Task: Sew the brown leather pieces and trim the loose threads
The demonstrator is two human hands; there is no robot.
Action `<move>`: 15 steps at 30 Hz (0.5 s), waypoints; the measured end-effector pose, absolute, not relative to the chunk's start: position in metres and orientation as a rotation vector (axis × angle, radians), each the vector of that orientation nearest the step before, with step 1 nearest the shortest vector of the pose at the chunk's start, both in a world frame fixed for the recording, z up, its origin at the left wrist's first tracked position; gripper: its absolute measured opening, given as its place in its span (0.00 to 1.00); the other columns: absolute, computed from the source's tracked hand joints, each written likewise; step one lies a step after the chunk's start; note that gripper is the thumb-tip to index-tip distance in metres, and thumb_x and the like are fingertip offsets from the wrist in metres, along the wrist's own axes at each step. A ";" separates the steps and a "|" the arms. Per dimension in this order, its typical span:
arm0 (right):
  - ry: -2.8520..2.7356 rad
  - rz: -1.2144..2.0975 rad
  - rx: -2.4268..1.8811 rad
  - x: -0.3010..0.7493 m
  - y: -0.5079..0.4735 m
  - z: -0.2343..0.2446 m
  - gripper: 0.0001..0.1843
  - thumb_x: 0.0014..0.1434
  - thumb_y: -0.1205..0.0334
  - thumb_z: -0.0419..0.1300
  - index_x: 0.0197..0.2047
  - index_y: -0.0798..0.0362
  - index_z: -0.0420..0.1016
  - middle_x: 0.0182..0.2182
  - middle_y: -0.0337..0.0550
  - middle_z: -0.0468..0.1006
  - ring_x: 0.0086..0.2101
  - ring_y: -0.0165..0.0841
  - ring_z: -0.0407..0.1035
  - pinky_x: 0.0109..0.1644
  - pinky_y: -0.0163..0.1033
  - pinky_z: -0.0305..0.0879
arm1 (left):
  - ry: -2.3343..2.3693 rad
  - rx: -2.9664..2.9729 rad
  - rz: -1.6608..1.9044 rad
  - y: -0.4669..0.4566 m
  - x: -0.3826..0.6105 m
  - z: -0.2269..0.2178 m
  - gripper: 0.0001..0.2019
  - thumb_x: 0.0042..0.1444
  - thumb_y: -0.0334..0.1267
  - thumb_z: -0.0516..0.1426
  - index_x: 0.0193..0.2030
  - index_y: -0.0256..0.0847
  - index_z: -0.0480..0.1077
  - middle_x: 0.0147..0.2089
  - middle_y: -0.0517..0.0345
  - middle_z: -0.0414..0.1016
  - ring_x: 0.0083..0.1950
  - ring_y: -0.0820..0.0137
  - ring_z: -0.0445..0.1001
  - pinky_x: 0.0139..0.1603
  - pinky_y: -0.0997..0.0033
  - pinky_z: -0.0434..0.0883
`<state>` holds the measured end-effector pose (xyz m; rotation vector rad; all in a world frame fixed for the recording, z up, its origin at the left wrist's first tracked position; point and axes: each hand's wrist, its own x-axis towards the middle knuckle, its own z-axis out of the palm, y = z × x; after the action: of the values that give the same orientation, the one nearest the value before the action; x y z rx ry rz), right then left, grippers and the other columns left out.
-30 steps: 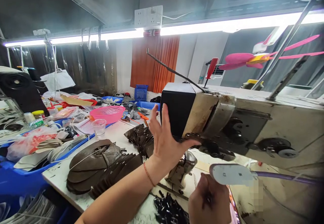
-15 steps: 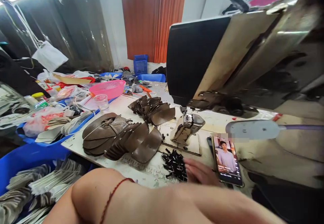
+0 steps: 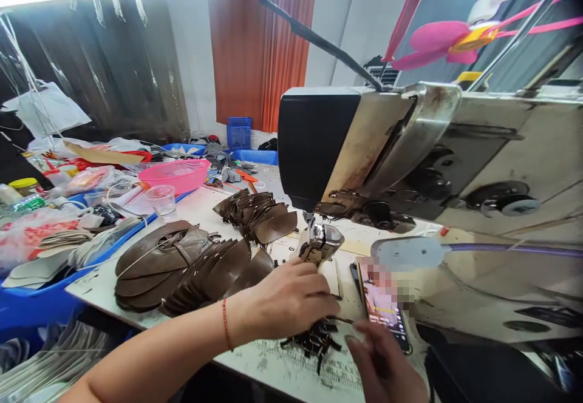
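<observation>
My left hand [image 3: 294, 297], with a red cord bracelet at its wrist, reaches over the table with its fingers curled down beside the sewing machine's metal post [image 3: 321, 242]. What its fingertips hold is hidden. A thin dark strip [image 3: 340, 320] shows between the two hands. Just below lies a pile of short black strips [image 3: 314, 342]. My right hand [image 3: 389, 360] is blurred, near the pile and the phone [image 3: 385, 312]; its grip is unclear. Left of my left hand are fanned brown curved pieces [image 3: 209, 272], with a second brown stack [image 3: 259, 215] behind.
The sewing machine head [image 3: 319, 148] overhangs the table from the right. A flat grey paddle [image 3: 405, 251] sits beneath it. On the left are a pink basket [image 3: 175, 175], a clear cup [image 3: 161, 199] and blue bins [image 3: 27, 306] of cut pieces. A ruler scale [image 3: 273, 354] marks the table's front edge.
The view has shifted, showing more of the machine. My left forearm, which crossed the foreground, now extends to the post. My right hand has moved from beside the strip pile towards the lower right.
</observation>
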<state>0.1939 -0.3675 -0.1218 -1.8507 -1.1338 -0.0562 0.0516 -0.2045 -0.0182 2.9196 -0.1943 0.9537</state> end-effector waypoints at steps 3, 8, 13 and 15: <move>-1.137 -0.116 -1.923 0.222 -0.364 -0.135 0.23 0.61 0.45 0.55 0.49 0.53 0.72 0.34 0.48 0.82 0.30 0.37 0.78 0.29 0.35 0.74 | 0.121 2.595 0.994 -0.203 0.061 -0.027 0.11 0.64 0.33 0.50 0.37 0.37 0.73 0.33 0.52 0.75 0.34 0.70 0.70 0.37 0.72 0.68; -1.433 -0.296 -1.700 0.233 -0.354 -0.135 0.15 0.61 0.59 0.59 0.51 0.50 0.74 0.41 0.46 0.83 0.36 0.36 0.80 0.34 0.31 0.75 | 0.332 2.153 0.938 -0.208 0.074 -0.035 0.07 0.59 0.35 0.55 0.33 0.38 0.75 0.28 0.55 0.72 0.28 0.72 0.68 0.29 0.75 0.64; -1.400 -0.321 -1.619 0.217 -0.343 -0.102 0.13 0.61 0.61 0.59 0.49 0.48 0.76 0.39 0.42 0.82 0.36 0.34 0.79 0.35 0.31 0.75 | 0.291 2.078 0.952 -0.212 0.079 -0.036 0.06 0.56 0.33 0.57 0.33 0.38 0.76 0.29 0.53 0.73 0.30 0.70 0.69 0.31 0.74 0.65; -1.307 -0.311 -1.596 0.213 -0.339 -0.088 0.11 0.59 0.60 0.61 0.46 0.48 0.77 0.38 0.42 0.82 0.34 0.34 0.78 0.32 0.31 0.75 | 0.280 2.064 0.953 -0.212 0.080 -0.036 0.06 0.55 0.33 0.57 0.33 0.38 0.76 0.29 0.53 0.73 0.30 0.71 0.69 0.31 0.74 0.65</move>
<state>0.2131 -0.3387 -0.0878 -1.5963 -1.3071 -0.3115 0.0797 -0.2125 -0.0365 2.0643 0.2798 0.9533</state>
